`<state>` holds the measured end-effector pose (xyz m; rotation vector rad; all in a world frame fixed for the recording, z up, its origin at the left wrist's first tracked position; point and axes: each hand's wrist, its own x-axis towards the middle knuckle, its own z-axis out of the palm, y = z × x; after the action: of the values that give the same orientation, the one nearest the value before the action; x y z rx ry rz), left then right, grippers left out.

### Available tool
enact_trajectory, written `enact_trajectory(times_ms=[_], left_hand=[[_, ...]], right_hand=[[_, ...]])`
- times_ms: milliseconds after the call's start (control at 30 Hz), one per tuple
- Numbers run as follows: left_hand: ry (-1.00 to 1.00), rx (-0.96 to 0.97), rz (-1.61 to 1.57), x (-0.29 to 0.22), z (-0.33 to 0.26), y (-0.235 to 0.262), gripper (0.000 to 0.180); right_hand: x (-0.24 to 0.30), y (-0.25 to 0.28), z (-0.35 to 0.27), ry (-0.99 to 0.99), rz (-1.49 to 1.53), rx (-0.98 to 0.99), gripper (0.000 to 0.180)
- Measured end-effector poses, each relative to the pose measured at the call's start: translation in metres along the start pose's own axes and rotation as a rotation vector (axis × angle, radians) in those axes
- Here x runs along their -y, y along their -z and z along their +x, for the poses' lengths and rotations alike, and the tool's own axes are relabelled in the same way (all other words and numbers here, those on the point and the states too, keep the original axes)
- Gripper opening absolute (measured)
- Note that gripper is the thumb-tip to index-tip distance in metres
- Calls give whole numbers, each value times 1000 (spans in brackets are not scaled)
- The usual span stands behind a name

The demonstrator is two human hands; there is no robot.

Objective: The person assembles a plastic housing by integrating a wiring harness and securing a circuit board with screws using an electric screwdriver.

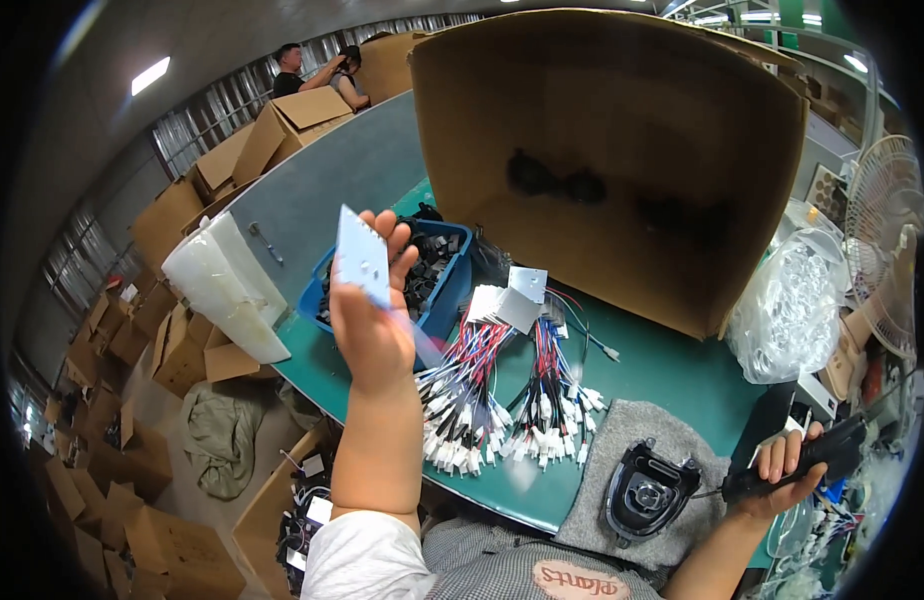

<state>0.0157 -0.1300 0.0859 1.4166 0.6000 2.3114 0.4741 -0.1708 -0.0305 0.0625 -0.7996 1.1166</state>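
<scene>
White and thin, a small square plate (363,257) is pinched in the left hand (374,318), which is raised above the green table (682,365); the thumb is behind the plate and the fingertips (394,232) curl over its upper right edge. Behind this hand stands a blue bin (452,290) full of dark parts. Just to the right of the hand lie bundles of red, blue and black wires with white plugs (502,400), and some more white plates (512,298) rest on top of them. The right hand (777,475) is low at the right side, its fingers closed around a black tool (817,455) like a power screwdriver. Between the two hands, a black oval holder (647,490) sits on a grey felt pad (642,425). A big open cardboard box (622,150) lies on its side at the back of the table, and a clear plastic bag (787,305) is beside it on the right
</scene>
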Motion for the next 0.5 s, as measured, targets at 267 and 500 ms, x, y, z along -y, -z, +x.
enact_trajectory(times_ms=[267, 500], left_hand=[[339, 36, -817, -16, -48, 2, 97], [468, 157, -405, 21, -93, -26, 105]], right_hand=[[35, -37, -10, 150, -187, 65, 50], [73, -49, -25, 238, -405, 119, 52]])
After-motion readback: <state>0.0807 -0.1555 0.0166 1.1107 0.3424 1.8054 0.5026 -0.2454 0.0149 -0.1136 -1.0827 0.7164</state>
